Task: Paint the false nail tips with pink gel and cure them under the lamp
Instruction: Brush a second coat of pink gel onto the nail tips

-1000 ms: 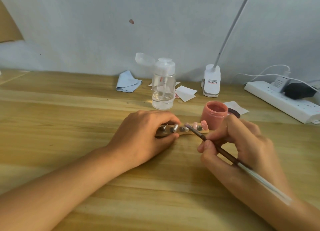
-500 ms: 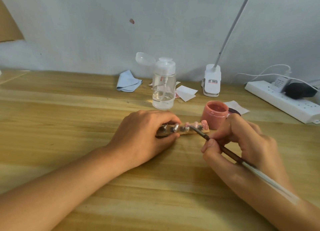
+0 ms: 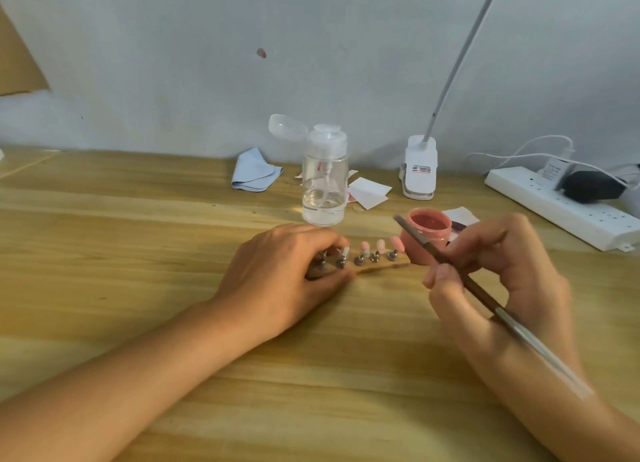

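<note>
A wooden nail holder (image 3: 381, 265) lies on the table with several small metal stands. Three pink nail tips (image 3: 380, 245) stand at its right end; one unpainted tip (image 3: 345, 253) shows beside my fingers. My left hand (image 3: 284, 274) grips the holder's left end. My right hand (image 3: 498, 274) pinches a thin brown brush (image 3: 450, 264), whose tip is raised in front of the open pink gel jar (image 3: 427, 236), clear of the nails.
A clear pump bottle (image 3: 324, 181) stands behind the holder. A white clip lamp base (image 3: 419, 167) with a thin arm is at the back. White paper squares (image 3: 369, 191), a blue cloth (image 3: 254, 169) and a power strip (image 3: 561, 207) lie around.
The brush tip has lifted off the nail tips and swung up and right toward the jar. My right hand moved right. My left hand stays on the holder.
</note>
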